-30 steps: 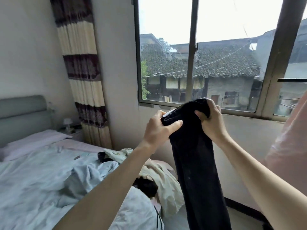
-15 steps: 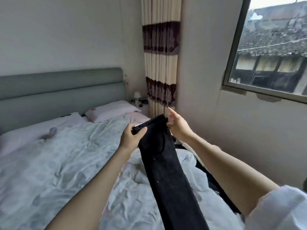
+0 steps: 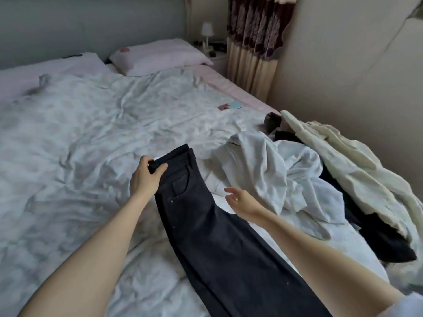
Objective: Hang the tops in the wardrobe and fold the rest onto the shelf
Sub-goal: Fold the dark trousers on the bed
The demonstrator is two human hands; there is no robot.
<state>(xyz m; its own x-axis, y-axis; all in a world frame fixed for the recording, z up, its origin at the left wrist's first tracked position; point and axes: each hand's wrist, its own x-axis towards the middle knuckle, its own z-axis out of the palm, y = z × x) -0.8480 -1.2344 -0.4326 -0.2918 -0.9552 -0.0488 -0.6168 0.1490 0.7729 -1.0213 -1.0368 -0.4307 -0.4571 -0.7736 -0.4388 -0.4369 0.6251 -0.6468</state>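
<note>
Nearest the camera, the dark trousers (image 3: 212,225) run lengthways from the bottom edge of the view up across the bed (image 3: 80,124), lying doubled leg on leg, with the waistband at the far end. The left hand (image 3: 146,177) grips that waistband, fingers and thumb curled round its edge, while the right hand (image 3: 240,199) hovers just beside the hip of the trousers with its fingers loose, grasping nothing. This looks like the folding step for a garment that is not a top: the trousers are being laid out flat on the duvet. The next move likely calls for the free hand to smooth the legs, then bring the hem end up toward the waistband in a tidy fold. Beyond the right hand lies a heap of pale clothes (image 3: 286,170), a cream garment (image 3: 348,161) over dark fabric beside it. Farther off sit a pillow (image 3: 158,54) and the curtain (image 3: 256,42). No wardrobe or shelf is in view.
</note>
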